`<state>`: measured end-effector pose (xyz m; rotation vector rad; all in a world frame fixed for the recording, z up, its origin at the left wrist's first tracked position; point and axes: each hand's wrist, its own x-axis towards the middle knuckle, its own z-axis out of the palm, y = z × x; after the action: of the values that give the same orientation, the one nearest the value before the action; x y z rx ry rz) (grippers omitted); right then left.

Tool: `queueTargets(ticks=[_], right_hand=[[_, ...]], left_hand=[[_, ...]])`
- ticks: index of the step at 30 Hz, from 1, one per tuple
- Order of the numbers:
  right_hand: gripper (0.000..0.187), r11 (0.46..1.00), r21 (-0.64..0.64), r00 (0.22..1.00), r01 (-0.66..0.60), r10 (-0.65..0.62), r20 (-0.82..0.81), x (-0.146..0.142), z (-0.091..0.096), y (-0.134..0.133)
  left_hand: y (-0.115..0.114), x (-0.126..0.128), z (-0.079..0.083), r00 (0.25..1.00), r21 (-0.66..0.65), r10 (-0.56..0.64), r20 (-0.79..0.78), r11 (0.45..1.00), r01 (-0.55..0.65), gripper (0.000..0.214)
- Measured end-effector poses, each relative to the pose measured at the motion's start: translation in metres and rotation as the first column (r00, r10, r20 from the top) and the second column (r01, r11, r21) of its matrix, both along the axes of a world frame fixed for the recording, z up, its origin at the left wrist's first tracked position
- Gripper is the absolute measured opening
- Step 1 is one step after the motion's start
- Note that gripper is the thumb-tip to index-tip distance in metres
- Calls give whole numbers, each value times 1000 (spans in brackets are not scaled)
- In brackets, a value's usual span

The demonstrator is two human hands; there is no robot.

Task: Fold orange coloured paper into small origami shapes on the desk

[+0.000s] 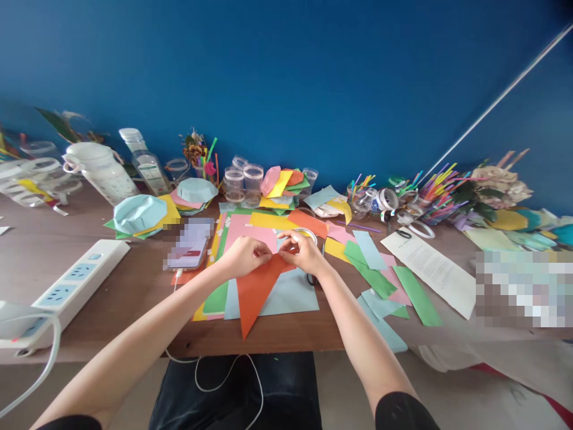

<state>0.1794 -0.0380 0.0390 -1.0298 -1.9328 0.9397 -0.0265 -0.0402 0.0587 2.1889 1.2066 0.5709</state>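
An orange folded paper (254,291), shaped like a long triangle with its point toward me, lies on a pale blue sheet (290,295) at the table's front middle. My left hand (244,255) is closed and pinches the paper's upper left edge. My right hand (303,249) is closed too, fingers pinched on the upper right edge of the same paper. A roll of tape (307,234) sits just behind my right hand, and dark scissors (312,278) lie partly hidden under my right wrist.
Coloured paper sheets and strips (380,280) are scattered to the right. A phone (190,248) lies left of my hands, with a white power strip (67,286) at far left. Clear cups (244,182), folded paper shapes (138,214), straws (436,182) and a printed white sheet (432,269) line the back.
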Motion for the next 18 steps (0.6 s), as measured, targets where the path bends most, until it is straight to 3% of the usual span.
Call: queueTargets(ticks=[7,12,18], right_hand=[[34,999,-49,998,-14,10,-67,15,-3,9],[33,998,-50,996,49,-53,-68,27,-9,17],[34,997,-60,989,54,-61,-133,16,-13,16]], left_hand=[[-1,-12,5,1000,-48,10,27,999,-8,23],[-2,-28,10,998,-55,54,34,997,-53,25],[-1,-34,6,997,-77,48,62,996,-43,25]])
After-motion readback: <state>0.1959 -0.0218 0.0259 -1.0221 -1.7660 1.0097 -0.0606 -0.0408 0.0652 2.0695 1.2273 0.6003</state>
